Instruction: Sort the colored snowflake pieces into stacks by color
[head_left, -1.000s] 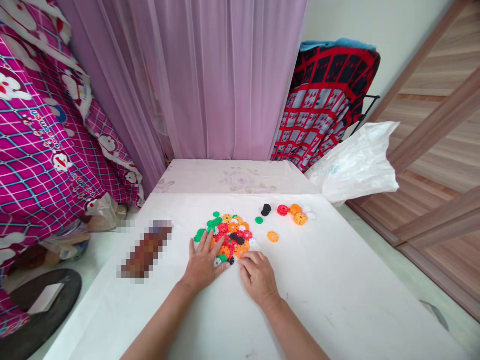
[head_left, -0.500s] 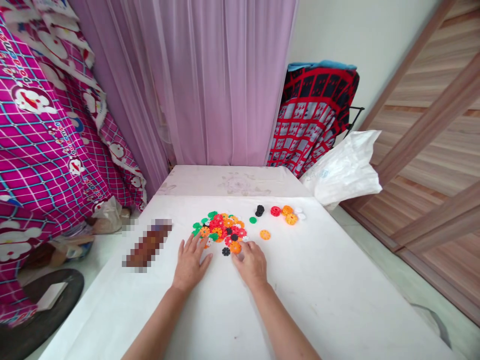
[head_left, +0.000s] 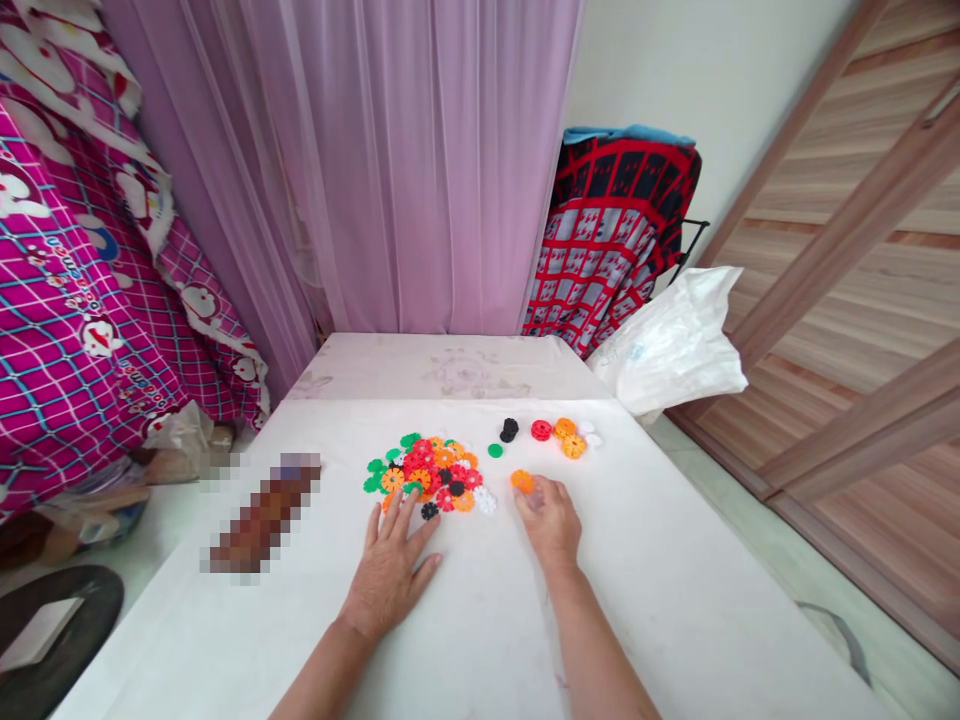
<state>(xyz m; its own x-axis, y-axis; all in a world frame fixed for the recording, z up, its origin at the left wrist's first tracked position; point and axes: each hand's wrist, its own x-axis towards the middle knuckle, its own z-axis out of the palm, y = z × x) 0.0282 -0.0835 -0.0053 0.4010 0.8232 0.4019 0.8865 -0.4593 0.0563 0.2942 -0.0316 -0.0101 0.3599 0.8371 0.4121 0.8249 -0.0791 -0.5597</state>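
Observation:
A loose heap of notched plastic flower discs [head_left: 424,465] in red, orange, green, black and white lies mid-table. Spread flat at the near edge of the heap is my left hand [head_left: 386,575], open, its fingertips against the closest discs. To the right of the heap, my right hand [head_left: 553,520] pinches an orange flower disc [head_left: 522,481] between thumb and fingers, low over the tabletop. Beyond it sit small groups sorted by colour: black discs [head_left: 509,430], a green disc [head_left: 495,451], red discs [head_left: 541,430], orange discs [head_left: 573,446] and white discs [head_left: 591,436].
A white cloth covers the table [head_left: 660,580]. A blurred-out brownish patch [head_left: 262,515] lies on its left side. At the far right corner leans a white plastic bag [head_left: 675,345]. A purple curtain [head_left: 435,170] hangs behind, and wooden doors [head_left: 847,300] stand to the right.
My right hand has moved right, from the near edge of the heap to the orange disc lying apart. My left hand has drawn slightly nearer to me. The whole view has shifted a little.

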